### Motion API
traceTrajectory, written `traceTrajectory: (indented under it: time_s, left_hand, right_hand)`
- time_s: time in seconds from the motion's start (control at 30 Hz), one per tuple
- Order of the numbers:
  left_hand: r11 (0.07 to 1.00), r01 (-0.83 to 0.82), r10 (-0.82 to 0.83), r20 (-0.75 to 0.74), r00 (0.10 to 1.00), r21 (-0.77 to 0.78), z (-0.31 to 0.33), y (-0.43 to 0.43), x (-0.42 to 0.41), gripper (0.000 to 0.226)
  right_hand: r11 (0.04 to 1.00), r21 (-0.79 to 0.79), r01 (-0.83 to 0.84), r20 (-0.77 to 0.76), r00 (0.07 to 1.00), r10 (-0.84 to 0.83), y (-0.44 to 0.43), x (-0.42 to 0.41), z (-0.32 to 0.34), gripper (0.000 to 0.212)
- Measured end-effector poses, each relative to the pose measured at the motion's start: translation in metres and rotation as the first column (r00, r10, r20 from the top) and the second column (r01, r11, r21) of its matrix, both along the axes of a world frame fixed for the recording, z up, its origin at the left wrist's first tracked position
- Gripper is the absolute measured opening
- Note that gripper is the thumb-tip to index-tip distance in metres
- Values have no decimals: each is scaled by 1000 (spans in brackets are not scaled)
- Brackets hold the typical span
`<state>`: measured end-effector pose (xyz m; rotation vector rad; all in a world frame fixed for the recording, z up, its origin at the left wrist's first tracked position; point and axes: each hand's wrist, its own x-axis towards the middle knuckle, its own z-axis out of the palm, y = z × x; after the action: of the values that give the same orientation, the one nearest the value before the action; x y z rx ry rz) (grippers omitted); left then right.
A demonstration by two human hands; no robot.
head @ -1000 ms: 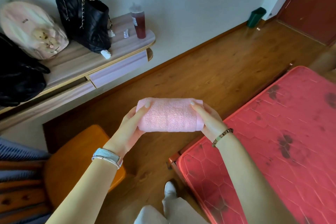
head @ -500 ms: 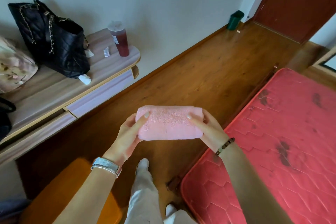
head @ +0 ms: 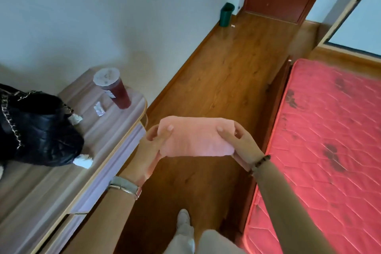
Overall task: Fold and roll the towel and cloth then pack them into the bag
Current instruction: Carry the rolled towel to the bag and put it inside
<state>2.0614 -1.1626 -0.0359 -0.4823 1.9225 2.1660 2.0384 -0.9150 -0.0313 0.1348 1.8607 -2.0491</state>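
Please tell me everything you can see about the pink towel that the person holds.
The pink towel looks like soft terry cloth, rolled into a thick, compact oblong bundle. It lies roughly level, its long side running left to right, in the air above the wooden floor. The left hand grips its left end and the right hand its right end, each with a thumb on its upper face. Nothing else touches it.

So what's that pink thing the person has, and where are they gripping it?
A rolled pink towel, held in the air by its two ends: the left hand grips the left end and the right hand the right end, thumbs on top.
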Motion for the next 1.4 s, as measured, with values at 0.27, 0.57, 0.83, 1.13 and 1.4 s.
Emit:
traceTrajectory:
  time_s: [0.27,0.57,0.83,1.13,1.4]
  left_hand:
    - [996,41,-45,46,998,76,-1,19,-78,75]
    - [962,235,-241,30,970,141,-9,70,-168,54]
    - [959,251,-258,37,966,132,-1,149,-274,16]
    - [959,242,-255,79,964,148,10,216,-362,11]
    - [948,284,-296,69,953,147,10,260,-448,7]
  right_hand:
    - [980,-2,197,26,980,-197,10,-36,-8,75]
    - [918,-57,391,69,919,-387,58,-92,-16,67]
    - [880,-67,470,52,883,-467,128,-181,-8,77]
    - [876,-89,474,95,880,-466,190,-265,2,51]
    - [841,-102,532,119,845,-521,226,-338,0,46]
